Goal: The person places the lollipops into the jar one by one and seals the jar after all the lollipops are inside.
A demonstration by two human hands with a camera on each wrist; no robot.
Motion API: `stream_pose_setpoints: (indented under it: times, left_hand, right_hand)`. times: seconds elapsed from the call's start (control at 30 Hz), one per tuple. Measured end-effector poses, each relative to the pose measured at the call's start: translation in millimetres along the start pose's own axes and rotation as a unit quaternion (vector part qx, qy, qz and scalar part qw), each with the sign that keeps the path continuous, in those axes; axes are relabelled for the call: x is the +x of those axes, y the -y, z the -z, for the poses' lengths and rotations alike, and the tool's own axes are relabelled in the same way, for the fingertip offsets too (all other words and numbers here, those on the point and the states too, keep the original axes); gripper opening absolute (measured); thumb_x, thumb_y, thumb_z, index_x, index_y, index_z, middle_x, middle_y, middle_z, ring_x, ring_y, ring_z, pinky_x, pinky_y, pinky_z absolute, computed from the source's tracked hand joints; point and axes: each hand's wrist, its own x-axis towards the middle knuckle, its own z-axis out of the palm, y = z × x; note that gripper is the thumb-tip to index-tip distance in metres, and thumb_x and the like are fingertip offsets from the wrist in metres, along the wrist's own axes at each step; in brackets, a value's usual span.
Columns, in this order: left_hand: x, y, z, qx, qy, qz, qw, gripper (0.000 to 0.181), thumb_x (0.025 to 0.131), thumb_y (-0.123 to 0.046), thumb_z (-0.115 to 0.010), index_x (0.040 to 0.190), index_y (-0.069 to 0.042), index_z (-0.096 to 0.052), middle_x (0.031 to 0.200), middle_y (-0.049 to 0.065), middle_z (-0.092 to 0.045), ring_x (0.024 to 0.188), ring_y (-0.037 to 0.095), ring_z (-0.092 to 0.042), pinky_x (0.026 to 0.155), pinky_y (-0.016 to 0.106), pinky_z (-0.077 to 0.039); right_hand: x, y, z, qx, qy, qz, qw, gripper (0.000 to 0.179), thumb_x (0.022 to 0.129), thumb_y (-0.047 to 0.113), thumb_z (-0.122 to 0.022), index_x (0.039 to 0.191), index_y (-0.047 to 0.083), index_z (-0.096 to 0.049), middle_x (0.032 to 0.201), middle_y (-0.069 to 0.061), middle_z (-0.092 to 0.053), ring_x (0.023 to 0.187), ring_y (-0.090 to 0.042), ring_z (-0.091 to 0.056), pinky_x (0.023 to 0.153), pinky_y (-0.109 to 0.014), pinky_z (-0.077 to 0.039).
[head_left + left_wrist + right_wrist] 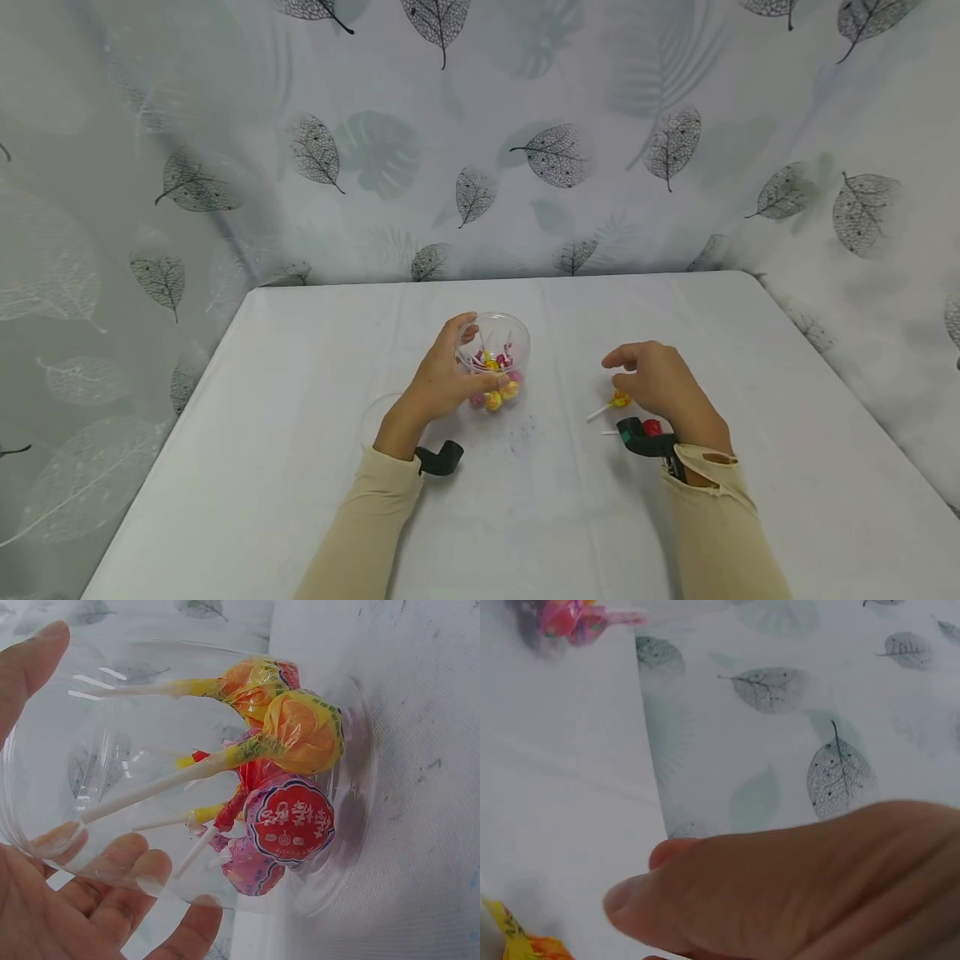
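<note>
My left hand (442, 377) holds a clear plastic jar (517, 337), fingers and thumb around its sides. Inside the jar, several wrapped lollipops (304, 733) in yellow, pink and red lie with their sticks toward the open rim. My right hand (663, 382) hovers over the table to the right, its fingers loosely bent and nothing seen in them. Just below it lies a yellow lollipop (620, 399), its white stick pointing left. A red lollipop (652, 427) is beside it, partly hidden by the wrist camera.
A round transparent lid-like piece (372, 408) lies on the white table (300, 367), partly behind the left wrist. Leaf-patterned cloth (480, 125) hangs behind the table and along its sides. Dark wrist cameras (442, 458) stick out from both wrists.
</note>
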Motion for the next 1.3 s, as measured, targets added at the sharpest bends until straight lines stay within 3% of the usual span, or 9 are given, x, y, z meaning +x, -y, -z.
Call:
stream_pose_setpoints:
  times: [0.17,0.4,0.57,0.8,1.07,1.3]
  left_hand:
    - [0.1,-0.2,0.1,-0.005,0.000,0.006,1.0000,0.105,0.079,-0.035,-0.092,0.162,-0.020,-0.029,0.159,0.008,-0.046,0.148,0.027,-0.040,0.119,0.059,-0.033]
    - [0.8,0.8,-0.1,-0.007,0.000,0.008,0.9999,0.106,0.079,-0.035,-0.092,0.162,-0.020,-0.029,0.159,0.009,-0.046,0.147,0.026,-0.040,0.119,0.059,-0.032]
    - [0.4,0.9,-0.2,-0.003,0.002,0.007,1.0000,0.104,0.079,-0.037,-0.092,0.161,-0.023,-0.028,0.160,0.009,-0.045,0.147,0.026,-0.041,0.119,0.061,-0.033]
    - [-0.1,0.0,0.1,-0.001,0.000,0.003,1.0000,0.103,0.079,-0.036,-0.092,0.160,-0.026,-0.029,0.160,0.010,-0.045,0.146,0.027,-0.041,0.118,0.060,-0.034]
    - [-0.3,-0.7,-0.2,0.000,-0.004,0.008,1.0000,0.104,0.078,-0.038,-0.093,0.160,-0.024,-0.030,0.159,0.010,-0.046,0.147,0.029,-0.041,0.118,0.061,-0.033]
    - [0.4,0.5,-1.0,-0.004,-0.006,0.008,0.9999,0.105,0.077,-0.042,-0.093,0.160,-0.025,-0.031,0.158,0.007,-0.047,0.148,0.028,-0.040,0.119,0.062,-0.031]
  right_hand:
    - [4.0,-13,-5,0.006,0.067,-0.030,0.9973,0.035,0.085,0.001,-0.066,0.118,0.004,-0.076,0.122,-0.026,-0.068,0.111,-0.041,-0.062,0.087,-0.051,-0.054]
    - [7.3,-21,-13,0.025,0.097,-0.040,0.9942,0.043,0.074,0.000,-0.069,0.116,0.006,-0.076,0.124,-0.026,-0.066,0.107,-0.036,-0.062,0.086,-0.046,-0.052]
    - [8.5,-23,-17,0.015,0.087,-0.028,0.9957,0.042,0.068,-0.003,-0.071,0.108,0.007,-0.079,0.118,-0.023,-0.069,0.098,-0.032,-0.060,0.082,-0.043,-0.052]
    - [7.7,-22,-19,-0.008,0.081,-0.049,0.9955,0.024,0.078,0.001,-0.068,0.096,0.012,-0.080,0.109,-0.012,-0.071,0.094,-0.029,-0.060,0.080,-0.044,-0.052]
    - [7.7,-21,-19,-0.025,0.077,-0.056,0.9952,0.026,0.076,0.003,-0.066,0.096,0.014,-0.080,0.108,-0.011,-0.070,0.094,-0.028,-0.061,0.078,-0.043,-0.052]
    - [9.2,-25,-20,-0.052,0.038,-0.008,0.9979,0.011,0.087,0.010,-0.067,0.092,0.009,-0.076,0.094,-0.009,-0.069,0.086,-0.027,-0.060,0.078,-0.045,-0.051]
